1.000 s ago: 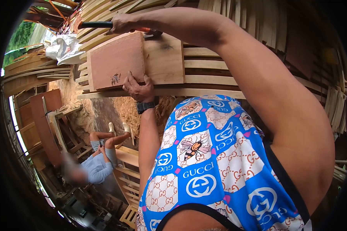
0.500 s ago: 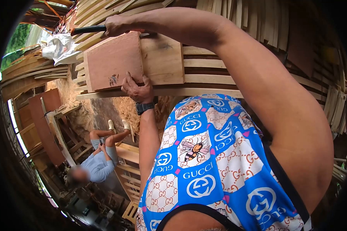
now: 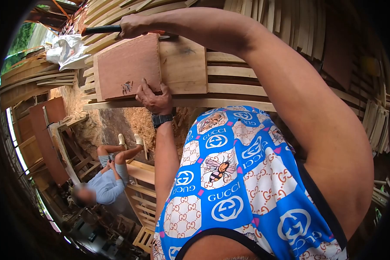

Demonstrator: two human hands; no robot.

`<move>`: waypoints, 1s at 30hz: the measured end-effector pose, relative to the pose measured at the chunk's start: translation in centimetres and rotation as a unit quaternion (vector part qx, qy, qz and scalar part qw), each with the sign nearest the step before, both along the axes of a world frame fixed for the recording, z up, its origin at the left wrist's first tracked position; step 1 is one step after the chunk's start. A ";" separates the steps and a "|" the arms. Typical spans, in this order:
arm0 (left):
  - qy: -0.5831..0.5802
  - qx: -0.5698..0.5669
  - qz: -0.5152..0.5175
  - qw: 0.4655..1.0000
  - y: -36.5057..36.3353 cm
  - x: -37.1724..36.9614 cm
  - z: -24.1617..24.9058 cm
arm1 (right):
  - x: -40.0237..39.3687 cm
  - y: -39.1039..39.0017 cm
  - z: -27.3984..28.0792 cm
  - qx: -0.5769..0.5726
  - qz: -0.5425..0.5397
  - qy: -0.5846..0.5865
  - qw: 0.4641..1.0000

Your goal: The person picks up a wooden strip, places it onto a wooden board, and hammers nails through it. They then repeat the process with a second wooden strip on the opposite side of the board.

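A reddish-brown board lies over a paler wooden board on a row of slats. My left hand, with a dark watch at the wrist, rests on the reddish board's near right corner. Its index finger and thumb are apart, and the other fingers are partly hidden. Beside those fingertips is a small pile of nails. Beyond the board's far edge, my right hand is closed around a hammer with a black and orange handle. My forearm mostly covers the hammer's head; a bit of metal shows below it.
Long wooden slats run under and beside the boards, with more strips stacked at the top right. A white sack lies at the far left. At lower left a person in light blue sits near a slatted wooden frame.
Both hands keep nearly the same places on the hammer and the board. The view has shifted slightly, and the hammer's handle sits a little higher.
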State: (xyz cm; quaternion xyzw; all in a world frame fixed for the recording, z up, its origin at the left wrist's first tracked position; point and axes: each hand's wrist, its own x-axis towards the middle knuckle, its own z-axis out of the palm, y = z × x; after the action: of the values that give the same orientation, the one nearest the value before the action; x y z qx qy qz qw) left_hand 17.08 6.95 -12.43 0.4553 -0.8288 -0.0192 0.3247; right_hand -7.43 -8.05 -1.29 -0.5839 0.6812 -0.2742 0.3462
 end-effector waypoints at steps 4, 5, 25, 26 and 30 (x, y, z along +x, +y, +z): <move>0.002 0.005 0.001 1.000 -0.1 0.0 0.0 | 0.1 -0.2 -0.3 -0.005 0.001 0.009 1.000; 0.001 0.012 0.002 1.000 -0.1 0.0 0.0 | 0.1 -0.3 -0.4 -0.005 0.001 0.009 1.000; -0.009 -0.008 -0.001 1.000 -0.1 -0.1 0.1 | -0.1 0.2 -0.2 0.012 -0.013 -0.023 1.000; -0.008 -0.003 -0.001 1.000 -0.1 0.0 0.1 | -0.1 0.1 -0.3 0.012 -0.014 -0.025 1.000; -0.002 0.003 -0.005 1.000 -0.2 0.1 -0.2 | 0.0 0.5 -0.1 -0.010 -0.012 -0.021 1.000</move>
State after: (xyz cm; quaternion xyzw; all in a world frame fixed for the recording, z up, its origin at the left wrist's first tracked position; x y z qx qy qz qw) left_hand 17.19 6.74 -12.64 0.4519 -0.8318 -0.0221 0.3215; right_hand -7.40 -7.57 -1.41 -0.5730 0.6780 -0.2973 0.3517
